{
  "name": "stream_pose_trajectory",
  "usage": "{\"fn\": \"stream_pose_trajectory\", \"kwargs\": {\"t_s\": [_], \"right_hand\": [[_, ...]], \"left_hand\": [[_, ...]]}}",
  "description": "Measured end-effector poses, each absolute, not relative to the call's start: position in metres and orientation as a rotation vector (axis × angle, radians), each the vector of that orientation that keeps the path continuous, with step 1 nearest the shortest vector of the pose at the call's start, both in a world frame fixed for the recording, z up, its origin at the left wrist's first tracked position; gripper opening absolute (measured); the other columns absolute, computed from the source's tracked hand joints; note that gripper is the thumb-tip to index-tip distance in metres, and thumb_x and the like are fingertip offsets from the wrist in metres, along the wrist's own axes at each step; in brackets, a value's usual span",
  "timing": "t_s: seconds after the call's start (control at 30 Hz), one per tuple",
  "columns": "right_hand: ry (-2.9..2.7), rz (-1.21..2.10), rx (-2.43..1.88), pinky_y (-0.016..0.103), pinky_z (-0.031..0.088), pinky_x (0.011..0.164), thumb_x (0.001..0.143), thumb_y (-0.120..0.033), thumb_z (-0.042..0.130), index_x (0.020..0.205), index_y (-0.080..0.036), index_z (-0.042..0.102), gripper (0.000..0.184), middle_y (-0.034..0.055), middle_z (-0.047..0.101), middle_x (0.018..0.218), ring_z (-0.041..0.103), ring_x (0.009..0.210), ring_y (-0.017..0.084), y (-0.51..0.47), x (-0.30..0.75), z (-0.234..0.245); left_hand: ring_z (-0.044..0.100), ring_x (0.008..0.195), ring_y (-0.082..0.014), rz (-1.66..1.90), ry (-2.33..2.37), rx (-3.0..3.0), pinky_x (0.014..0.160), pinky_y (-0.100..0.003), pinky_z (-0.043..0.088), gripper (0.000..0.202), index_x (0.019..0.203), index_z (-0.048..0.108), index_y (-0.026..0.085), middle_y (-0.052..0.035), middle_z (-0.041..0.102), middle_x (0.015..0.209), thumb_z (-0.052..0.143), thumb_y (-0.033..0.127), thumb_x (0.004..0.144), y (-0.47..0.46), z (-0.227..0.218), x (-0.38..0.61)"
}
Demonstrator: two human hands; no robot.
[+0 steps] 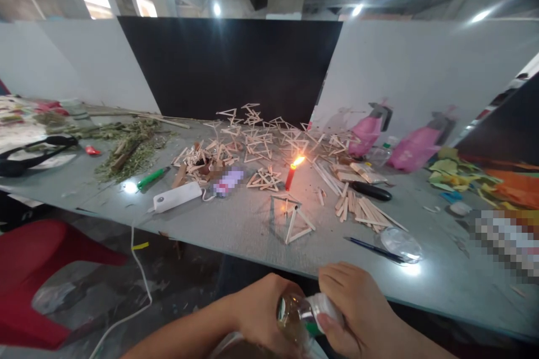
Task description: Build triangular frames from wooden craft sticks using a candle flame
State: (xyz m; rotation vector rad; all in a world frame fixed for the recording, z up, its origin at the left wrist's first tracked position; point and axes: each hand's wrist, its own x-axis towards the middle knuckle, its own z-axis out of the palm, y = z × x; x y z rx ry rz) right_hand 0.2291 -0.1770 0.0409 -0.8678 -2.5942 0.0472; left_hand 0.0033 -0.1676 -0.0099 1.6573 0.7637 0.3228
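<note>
My left hand (263,308) is wrapped round a clear bottle (295,314) just in front of the table edge. A patch of green shows on the bottle, and its lower part is hidden by my hands. The fingers of my right hand (357,305) close on the white cap (326,307) at its top. On the table beyond stands a lit red candle (290,178), upright. Nearer to me is a small triangular frame of wooden sticks (300,228).
Several stick frames (256,148) crowd the table's back. Loose sticks (362,212), a pen (373,249) and a black-handled tool (370,190) lie right. A white power strip (177,198), a green pen-like tool (150,179) and dry plants (130,151) lie left. A red stool (42,269) stands below.
</note>
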Motion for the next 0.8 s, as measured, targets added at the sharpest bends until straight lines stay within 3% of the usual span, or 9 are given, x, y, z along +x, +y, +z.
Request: {"fn": "stream_pose_trajectory", "kwargs": {"t_s": [0.13, 0.3, 0.37, 0.5, 0.63, 0.7, 0.8], "right_hand": [[-2.514, 0.048, -0.875, 0.034, 0.025, 0.059, 0.108, -0.055, 0.027, 0.069, -0.022, 0.047, 0.055, 0.0017, 0.052, 0.065, 0.046, 0.059, 0.017, -0.174, 0.23, 0.051], [-2.253, 0.345, -1.041, 0.03, 0.032, 0.057, 0.099, -0.079, 0.023, 0.08, -0.021, 0.053, 0.068, 0.0014, 0.057, 0.071, 0.05, 0.06, 0.016, -0.174, 0.23, 0.059], [-2.301, 0.443, -1.071, 0.03, 0.034, 0.06, 0.102, -0.074, 0.028, 0.084, -0.021, 0.057, 0.063, 0.0024, 0.06, 0.074, 0.053, 0.065, 0.017, -0.178, 0.227, 0.055], [-2.504, 0.629, -1.158, 0.03, 0.036, 0.067, 0.097, -0.054, 0.065, 0.085, -0.021, 0.064, 0.035, 0.0019, 0.069, 0.082, 0.06, 0.075, 0.019, -0.192, 0.215, 0.032], [-2.55, 0.74, -1.204, 0.028, 0.04, 0.073, 0.086, -0.033, 0.081, 0.094, -0.024, 0.07, 0.016, -0.0007, 0.075, 0.091, 0.066, 0.085, 0.019, -0.202, 0.212, -0.005], [-2.554, 0.842, -1.247, 0.027, 0.038, 0.068, 0.082, -0.026, 0.082, 0.093, -0.025, 0.072, 0.015, -0.0025, 0.076, 0.085, 0.065, 0.078, 0.017, -0.204, 0.216, -0.024], [-2.535, 1.01, -1.317, 0.025, 0.039, 0.064, 0.082, -0.022, 0.078, 0.095, -0.022, 0.073, 0.013, -0.0011, 0.077, 0.083, 0.066, 0.073, 0.016, -0.209, 0.229, -0.041]], "left_hand": [[0.047, 0.057, -0.009, 0.454, 0.852, 1.655, 0.049, -0.02, 0.034, 0.043, 0.082, 0.067, 0.014, 0.0047, 0.059, 0.065, 0.091, 0.03, 0.05, -0.181, 0.009, 0.004], [0.057, 0.059, -0.012, 0.973, 0.86, 1.427, 0.054, -0.023, 0.046, 0.047, 0.096, 0.068, 0.015, 0.0005, 0.066, 0.072, 0.092, 0.038, 0.062, -0.15, 0.045, -0.025], [0.062, 0.064, -0.0144, 1.303, 0.924, 1.382, 0.058, -0.025, 0.05, 0.053, 0.101, 0.07, 0.015, -0.0026, 0.069, 0.08, 0.093, 0.038, 0.06, -0.115, 0.065, -0.042], [0.069, 0.077, -0.0187, 1.697, 1.163, 1.447, 0.069, -0.03, 0.057, 0.054, 0.106, 0.07, 0.016, -0.0064, 0.073, 0.093, 0.088, 0.048, 0.067, -0.017, 0.098, -0.064], [0.071, 0.093, -0.0243, 1.625, 1.527, 1.505, 0.082, -0.034, 0.057, 0.052, 0.111, 0.072, 0.014, -0.0094, 0.075, 0.097, 0.085, 0.045, 0.072, 0.07, 0.094, -0.067], [0.07, 0.095, -0.0281, 1.559, 1.666, 1.499, 0.085, -0.038, 0.056, 0.05, 0.108, 0.073, 0.012, -0.0113, 0.075, 0.094, 0.087, 0.039, 0.068, 0.099, 0.081, -0.067], [0.07, 0.105, -0.0312, 1.464, 1.799, 1.521, 0.095, -0.041, 0.054, 0.052, 0.112, 0.073, 0.011, -0.0143, 0.076, 0.106, 0.088, 0.036, 0.068, 0.129, 0.06, -0.068]]}}
